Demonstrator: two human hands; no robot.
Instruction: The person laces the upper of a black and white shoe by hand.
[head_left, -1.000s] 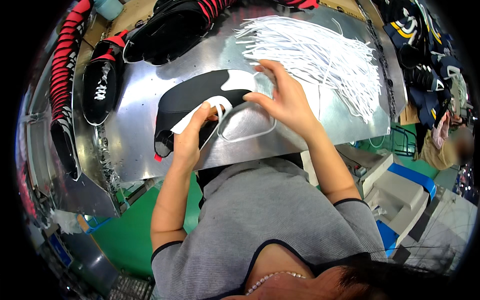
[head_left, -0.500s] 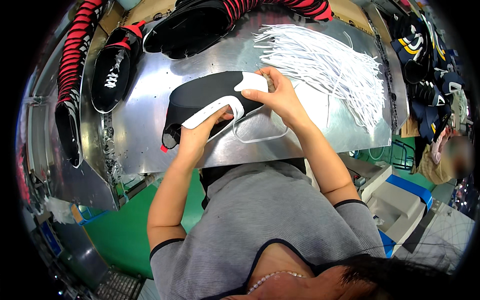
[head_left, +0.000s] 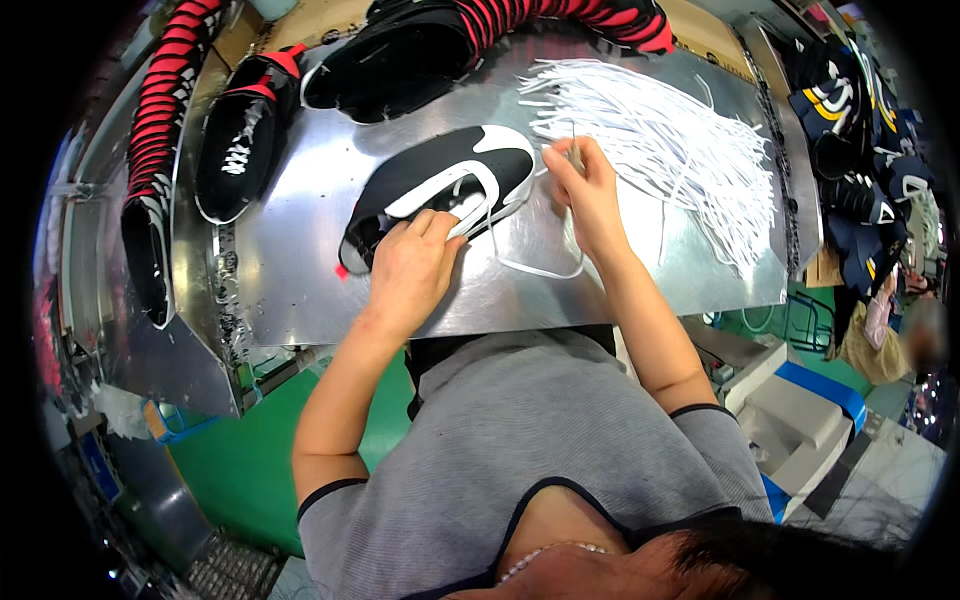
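A black and white shoe upper [head_left: 407, 172] lies on the metal table in front of me, its opening turned toward me. My left hand [head_left: 415, 262] is closed on its near white edge, fingertips partly inside the opening. A white lace [head_left: 540, 271] comes out of the upper and loops over the table toward my right hand. Just right of the upper's toe, my right hand [head_left: 592, 197] is raised and closed around a thin pointed tool [head_left: 574, 150] with a light handle. Its tip points away from me; most of the handle is hidden by the fingers.
A big bundle of white laces [head_left: 660, 150] covers the table's right side. Black and red shoe uppers [head_left: 390, 70] lie along the back, with a single upper [head_left: 238, 150] and a nested stack [head_left: 165, 130] at left. Dark blue uppers [head_left: 850, 150] hang at far right.
My right hand has let go of the upper's toe and moved right with the tool. The upper has turned so its opening faces me more, and my left hand has shifted onto its near edge.
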